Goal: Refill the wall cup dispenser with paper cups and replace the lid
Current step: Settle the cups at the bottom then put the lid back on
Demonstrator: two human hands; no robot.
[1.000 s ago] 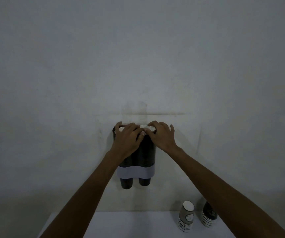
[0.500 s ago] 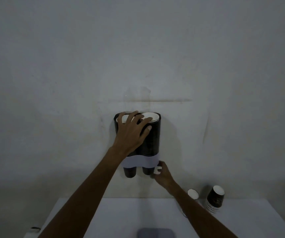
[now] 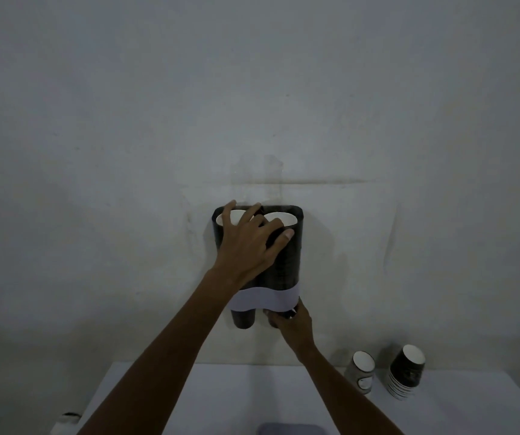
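Observation:
A black twin-tube cup dispenser point(image 3: 290, 265) with a pale band across its lower part hangs on the wall. Both tubes are uncovered at the top and show white cup rims point(image 3: 280, 218). My left hand point(image 3: 249, 243) lies spread over the dispenser's top front, fingers reaching across both openings. My right hand point(image 3: 293, 321) is under the right tube, fingers closed around the dark cup bottom that sticks out there. The left tube's cup bottom point(image 3: 243, 318) hangs free. No lid can be made out for certain.
A white table point(image 3: 252, 400) stands below the wall. Two stacks of paper cups sit at its back right, a pale stack point(image 3: 362, 372) and a dark stack point(image 3: 406, 372). A greyish flat object point(image 3: 290, 430) lies at the near edge.
My right hand left the dispenser's top and dropped to the underside of the right tube, where it now holds the cup bottom. My left hand stayed on top. The view tilted down slightly.

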